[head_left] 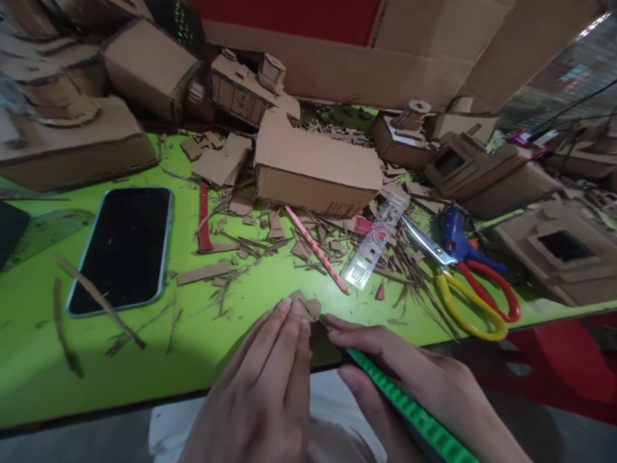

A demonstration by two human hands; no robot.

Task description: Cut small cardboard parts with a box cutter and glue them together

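Note:
Near the table's front edge, my left hand (270, 373) holds a small cardboard piece (307, 305) down, its fingers together and stretched over it. The thumb of that hand is hidden. My right hand (409, 373) is closed around a green and black utility knife (409, 402), whose tip end is by the right side of the piece. The blade itself is hard to make out. Just beyond the hands lie a pink patterned pencil (318, 251) and a clear plastic ruler (378, 241).
Scissors (463, 283) with red and yellow handles and a blue glue gun (456, 235) lie to the right. A phone (123, 251) is at left, a cardboard strip across it. Behind are a cardboard box (315, 167), many scraps and several cardboard models (559, 247).

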